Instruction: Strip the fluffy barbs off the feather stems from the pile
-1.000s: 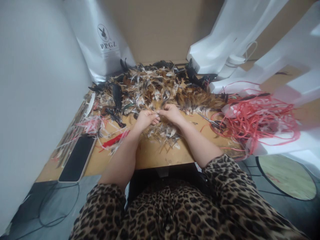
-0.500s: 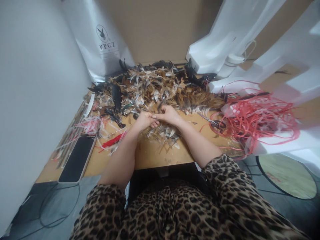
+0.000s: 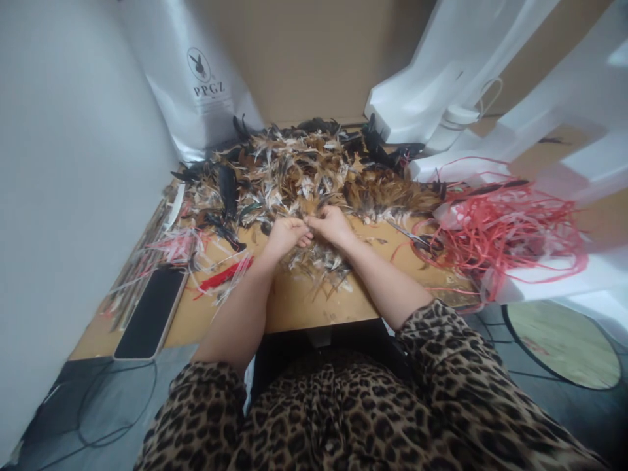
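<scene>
A wide heap of brown, white and black feathers [image 3: 289, 163] covers the back of the wooden table [image 3: 338, 315]. My left hand [image 3: 288, 237] and my right hand [image 3: 331, 226] meet at the heap's front edge, with their fingertips pinched together. Brownish feathers stick up from between the fingers, seemingly held by both hands; the exact grip is too small to make out. Below the hands lies a small scatter of loose pale feathers [image 3: 333, 261].
A phone [image 3: 151, 314] and a red bundle [image 3: 220, 278] lie to the left. On the right are scissors [image 3: 424, 242] and tangled red strips [image 3: 510, 229]. A silver bag [image 3: 206, 111] stands at the back left.
My right hand's thumb and fingers have drawn closer together, at the left hand's fingertips. The feathers between the hands have shifted slightly.
</scene>
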The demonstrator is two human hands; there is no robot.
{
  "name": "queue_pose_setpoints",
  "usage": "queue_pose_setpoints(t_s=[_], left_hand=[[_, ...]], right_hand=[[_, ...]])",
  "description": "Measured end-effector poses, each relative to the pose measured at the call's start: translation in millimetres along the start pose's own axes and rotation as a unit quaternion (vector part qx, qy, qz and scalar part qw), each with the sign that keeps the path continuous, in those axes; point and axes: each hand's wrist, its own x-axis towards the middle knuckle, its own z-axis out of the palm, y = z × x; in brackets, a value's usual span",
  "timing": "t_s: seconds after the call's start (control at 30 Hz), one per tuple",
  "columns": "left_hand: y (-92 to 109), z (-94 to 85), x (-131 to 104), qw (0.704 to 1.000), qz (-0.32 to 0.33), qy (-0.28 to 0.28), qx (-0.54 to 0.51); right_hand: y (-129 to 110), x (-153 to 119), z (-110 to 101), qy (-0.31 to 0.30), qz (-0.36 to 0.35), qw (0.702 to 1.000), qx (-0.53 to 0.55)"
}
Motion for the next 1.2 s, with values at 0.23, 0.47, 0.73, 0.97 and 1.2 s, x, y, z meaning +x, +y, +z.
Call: queue_pose_setpoints(t_s=[0.23,0.47,0.73,0.97,1.2], left_hand=[[2,-3.6,-1,0.999,-0.013,-0.041,-0.001],[-4,-4.2,0,0.999,-0.007,-0.046,-0.009],[-3,-7.7,1,0.998,0.029,-0.002,-0.049],[-2,-18.5,5,0.981,0.040,0.075,-0.177],[-2,-18.1,5,0.978,0.042,0.083,-0.185]], right_hand=[[-2,0,-5,-0.030,0.031,0.999,0.024],[0,1,-12,-0.102,0.047,0.989,0.100],[4,8,-15,-0.071,0.042,0.981,0.178],[7,18,-64,0.062,-0.010,0.995,-0.076],[17,18,-65,0.024,0.041,0.924,-0.381]])
